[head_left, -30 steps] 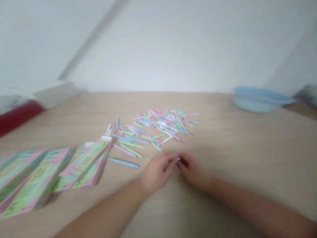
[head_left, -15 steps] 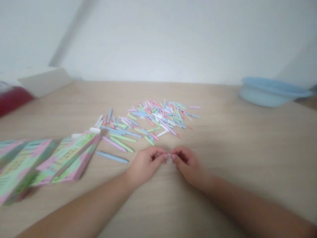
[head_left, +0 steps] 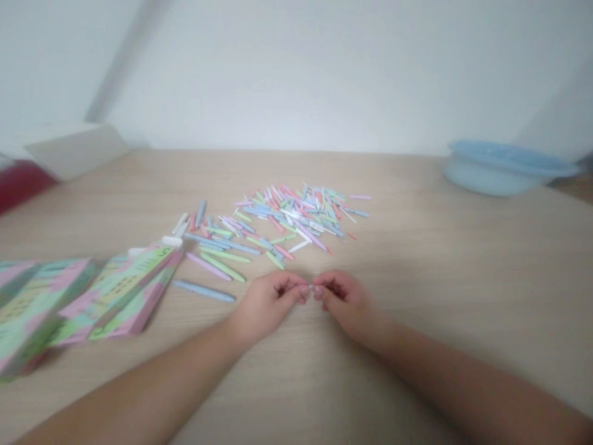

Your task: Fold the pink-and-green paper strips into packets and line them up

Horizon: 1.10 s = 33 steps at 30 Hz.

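Observation:
My left hand (head_left: 273, 303) and my right hand (head_left: 345, 303) meet fingertip to fingertip above the near part of the table, each in a pinch. A small pale bit shows between the fingertips; it is too blurred and too covered to name. Beyond the hands lies a loose heap of pen parts (head_left: 296, 210) in blue, green, pink, purple and white. Left of my left hand are several longer barrels, among them a blue pen (head_left: 204, 290), a purple pen (head_left: 209, 266) and a green pen (head_left: 225, 267).
Printed pastel boxes (head_left: 115, 290) lie overlapping at the left, with white pieces (head_left: 172, 241) at their far end. A light blue basin (head_left: 504, 168) stands at the back right. At the back left are a white box (head_left: 76, 148) and a red object (head_left: 23, 185). A wall rises behind the table (head_left: 417, 247).
The whole view has shifted slightly, so everything sits a little further left and up. Both hands keep their pinch, and the fingertips remain close together.

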Available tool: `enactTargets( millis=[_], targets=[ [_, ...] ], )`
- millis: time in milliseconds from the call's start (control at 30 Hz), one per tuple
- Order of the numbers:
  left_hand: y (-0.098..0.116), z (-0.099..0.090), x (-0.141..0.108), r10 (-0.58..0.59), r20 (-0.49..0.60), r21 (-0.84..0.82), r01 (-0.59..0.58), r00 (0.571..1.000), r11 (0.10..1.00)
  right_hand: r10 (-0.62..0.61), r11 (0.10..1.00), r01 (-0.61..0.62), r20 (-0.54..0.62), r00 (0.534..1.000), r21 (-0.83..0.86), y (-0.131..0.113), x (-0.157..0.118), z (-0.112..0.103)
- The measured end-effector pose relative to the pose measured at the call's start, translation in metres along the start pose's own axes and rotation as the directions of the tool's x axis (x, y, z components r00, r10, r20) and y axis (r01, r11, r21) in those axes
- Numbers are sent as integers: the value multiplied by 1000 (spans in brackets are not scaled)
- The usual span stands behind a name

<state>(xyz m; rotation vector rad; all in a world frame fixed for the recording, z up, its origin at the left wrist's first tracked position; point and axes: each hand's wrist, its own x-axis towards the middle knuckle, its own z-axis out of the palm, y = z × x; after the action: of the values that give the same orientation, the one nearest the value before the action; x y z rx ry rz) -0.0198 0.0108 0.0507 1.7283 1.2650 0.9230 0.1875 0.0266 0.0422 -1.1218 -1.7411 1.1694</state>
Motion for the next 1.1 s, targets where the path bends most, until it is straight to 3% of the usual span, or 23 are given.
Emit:
enactTargets(
  millis=[400, 800, 967, 1100],
  targets=[
    [0, -2, -3, 5, 12, 97, -6, 1000, 995, 23, 998, -24, -8, 1000, -63, -7, 0, -3],
    [-2, -1, -2, 1, 18, 54, -2, 1000, 999, 4, 998, -3, 19, 1000, -64, -4, 0, -4],
    [-4, 3, -3, -23, 55, -153, 31, 998, 988, -24, 999, 26, 50, 998, -41, -4, -1, -1],
    [-2, 4, -5, -20, 78, -300, 43, 997, 953, -21, 988, 13, 46, 999, 153, -2, -1, 3]
  ],
)
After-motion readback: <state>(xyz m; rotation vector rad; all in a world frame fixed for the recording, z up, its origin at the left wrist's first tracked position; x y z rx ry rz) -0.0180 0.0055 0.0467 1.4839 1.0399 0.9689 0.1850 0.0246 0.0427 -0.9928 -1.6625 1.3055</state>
